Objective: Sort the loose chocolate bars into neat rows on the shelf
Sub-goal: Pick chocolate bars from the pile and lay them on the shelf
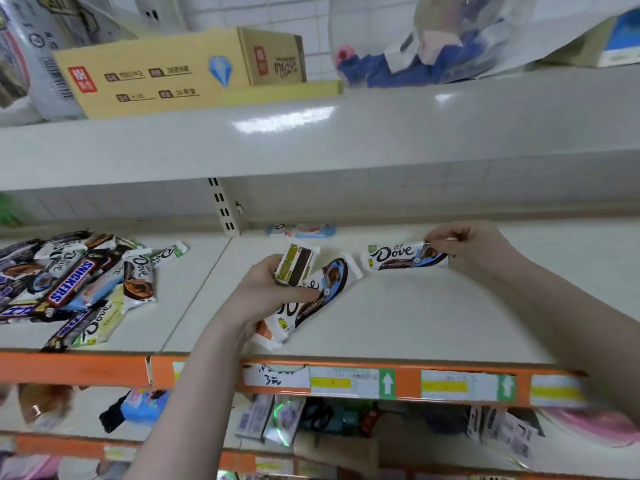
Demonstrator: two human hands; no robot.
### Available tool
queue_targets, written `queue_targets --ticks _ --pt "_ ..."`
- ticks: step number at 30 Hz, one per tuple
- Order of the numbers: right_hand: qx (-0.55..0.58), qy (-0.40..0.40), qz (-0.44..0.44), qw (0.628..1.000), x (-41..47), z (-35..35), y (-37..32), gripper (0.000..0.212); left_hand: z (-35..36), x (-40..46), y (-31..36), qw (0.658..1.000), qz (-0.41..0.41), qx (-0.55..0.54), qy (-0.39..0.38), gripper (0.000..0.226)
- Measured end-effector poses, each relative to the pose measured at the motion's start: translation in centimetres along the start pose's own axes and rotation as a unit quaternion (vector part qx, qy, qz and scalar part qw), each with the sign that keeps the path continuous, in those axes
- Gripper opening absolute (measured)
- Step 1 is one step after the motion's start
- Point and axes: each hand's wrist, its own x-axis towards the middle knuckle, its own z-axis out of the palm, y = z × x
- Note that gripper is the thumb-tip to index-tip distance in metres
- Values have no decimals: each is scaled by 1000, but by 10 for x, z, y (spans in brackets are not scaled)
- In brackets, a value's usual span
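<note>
My left hand (pixel 268 285) grips a small bunch of Dove chocolate bars (pixel 313 292) fanned out above the white shelf (pixel 433 317). My right hand (pixel 464 242) pinches the right end of a single white and blue Dove bar (pixel 398 258), which lies flat on the shelf. A blue Dove bar (pixel 301 230) rests alone at the back of the shelf. On the left section lies a loose heap of Dove and Snickers bars (pixel 79 282), overlapping at many angles.
An upright slotted post (pixel 223 206) divides the shelf at the back. The shelf's orange front rail (pixel 408 379) carries price labels. Above, an upper shelf holds a cardboard box (pixel 180 71) and a plastic bag (pixel 426 39). Below are more packaged goods.
</note>
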Motion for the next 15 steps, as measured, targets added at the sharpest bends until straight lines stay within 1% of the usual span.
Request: queue_targets --ticks 6,11,15 --pt "-14 21 -18 1000 36 19 2 8 13 -2 2 1000 -12 20 -5 42" --pt "-1 55 -14 998 63 39 -1 19 12 -1 -1 1000 -8 14 -10 42" --pt "-47 59 -9 997 85 51 1 20 8 -1 -3 1000 -8 10 -7 43"
